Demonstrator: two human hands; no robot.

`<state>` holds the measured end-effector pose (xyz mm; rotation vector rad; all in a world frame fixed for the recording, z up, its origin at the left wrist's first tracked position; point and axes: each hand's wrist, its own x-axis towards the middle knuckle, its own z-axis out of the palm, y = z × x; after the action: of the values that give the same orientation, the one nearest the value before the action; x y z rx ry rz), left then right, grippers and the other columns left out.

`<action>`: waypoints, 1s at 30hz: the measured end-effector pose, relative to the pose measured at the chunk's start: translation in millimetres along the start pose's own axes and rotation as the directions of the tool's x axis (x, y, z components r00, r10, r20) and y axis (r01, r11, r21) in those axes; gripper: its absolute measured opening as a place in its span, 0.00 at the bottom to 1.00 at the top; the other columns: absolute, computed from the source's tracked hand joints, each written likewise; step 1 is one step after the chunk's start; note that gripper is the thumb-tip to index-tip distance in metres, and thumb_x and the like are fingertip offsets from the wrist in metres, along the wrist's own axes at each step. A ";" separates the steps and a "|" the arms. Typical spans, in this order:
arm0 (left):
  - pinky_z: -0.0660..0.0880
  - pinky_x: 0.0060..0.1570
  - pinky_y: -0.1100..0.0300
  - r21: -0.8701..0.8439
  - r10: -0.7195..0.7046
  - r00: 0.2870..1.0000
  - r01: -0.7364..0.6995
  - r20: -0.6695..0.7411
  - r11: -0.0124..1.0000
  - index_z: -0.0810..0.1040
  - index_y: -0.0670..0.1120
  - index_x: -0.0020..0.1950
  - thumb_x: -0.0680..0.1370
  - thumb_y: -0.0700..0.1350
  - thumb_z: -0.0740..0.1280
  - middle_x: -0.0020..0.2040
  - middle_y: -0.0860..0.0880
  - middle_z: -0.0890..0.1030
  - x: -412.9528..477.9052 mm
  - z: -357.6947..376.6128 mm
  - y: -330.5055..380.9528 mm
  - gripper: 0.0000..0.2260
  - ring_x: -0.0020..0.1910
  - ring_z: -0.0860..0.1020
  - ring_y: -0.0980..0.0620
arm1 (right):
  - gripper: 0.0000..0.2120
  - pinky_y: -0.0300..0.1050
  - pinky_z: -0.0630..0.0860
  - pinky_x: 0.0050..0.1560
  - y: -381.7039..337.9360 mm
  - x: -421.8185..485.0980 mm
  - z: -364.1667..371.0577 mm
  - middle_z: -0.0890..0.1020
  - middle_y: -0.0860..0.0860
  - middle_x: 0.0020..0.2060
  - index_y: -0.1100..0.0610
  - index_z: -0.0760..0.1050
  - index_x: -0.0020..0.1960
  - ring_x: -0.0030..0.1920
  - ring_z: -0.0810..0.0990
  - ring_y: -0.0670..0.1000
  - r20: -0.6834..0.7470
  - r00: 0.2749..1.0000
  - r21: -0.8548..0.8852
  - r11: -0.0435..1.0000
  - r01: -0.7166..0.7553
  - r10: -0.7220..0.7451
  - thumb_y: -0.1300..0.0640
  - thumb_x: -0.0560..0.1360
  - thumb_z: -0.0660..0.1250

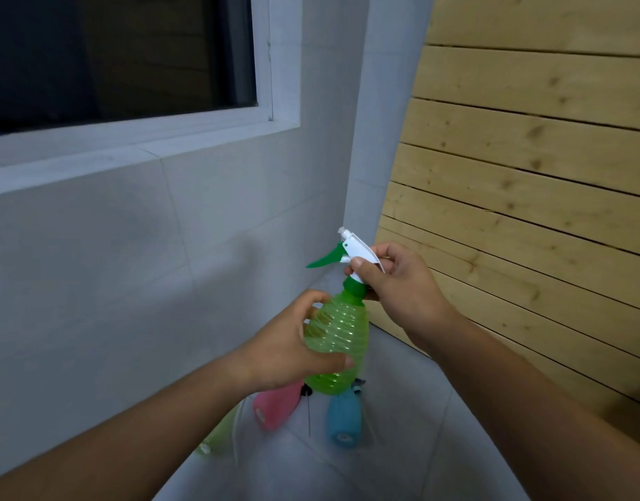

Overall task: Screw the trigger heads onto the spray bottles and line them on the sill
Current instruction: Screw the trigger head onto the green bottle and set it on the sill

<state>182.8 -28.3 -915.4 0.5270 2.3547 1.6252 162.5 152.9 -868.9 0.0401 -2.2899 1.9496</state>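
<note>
At lower left, a pale green bottle [217, 437] lies mostly hidden behind the left forearm. The left hand [289, 341] wraps the ribbed green spray bottle [338, 341], held mid-air at frame centre. Below it, a pink bottle [275, 406] and a blue bottle [344, 421] lie blurred on the tiled floor [401, 446]. The right hand [394, 283] pinches the white trigger head [354, 247] above the bottle's neck

Two bare forearms, no sleeves
</note>
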 end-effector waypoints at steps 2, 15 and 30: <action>0.83 0.54 0.57 0.003 0.000 1.000 0.000 0.000 1.000 0.74 0.55 0.63 0.68 0.41 0.82 0.56 0.52 0.83 0.1 -0.6 -1.1 0.28 0.53 0.83 0.58 | 0.10 0.65 0.80 0.55 2.9 1.2 0.0 0.86 0.59 0.46 0.60 0.76 0.52 0.49 0.84 0.64 0.015 1.000 -0.001 1.000 -0.004 0.004 0.56 0.74 0.70; 0.82 0.57 0.47 -0.062 -0.057 0.997 0.061 0.057 0.996 0.78 0.48 0.64 0.68 0.37 0.81 0.56 0.42 0.85 -3.4 -11.6 -4.1 0.26 0.55 0.85 0.43 | 0.14 0.44 0.81 0.54 4.9 6.1 -20.2 0.86 0.56 0.52 0.60 0.74 0.61 0.54 0.85 0.53 0.362 0.931 -0.132 0.991 0.001 0.048 0.66 0.76 0.68; 0.70 0.67 0.30 -0.348 -0.196 0.950 0.275 0.244 0.896 0.78 0.46 0.67 0.68 0.37 0.79 0.62 0.39 0.84 -2.4 -20.9 -3.7 0.28 0.61 0.81 0.37 | 0.25 0.52 0.75 0.62 8.5 9.9 -35.5 0.83 0.59 0.54 0.63 0.71 0.67 0.55 0.81 0.54 0.490 0.871 0.096 0.994 -0.051 -0.003 0.66 0.70 0.68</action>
<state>176.3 -48.3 -911.4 0.2938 1.8131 1.7549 154.8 189.9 -870.6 0.5881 -2.4705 2.2839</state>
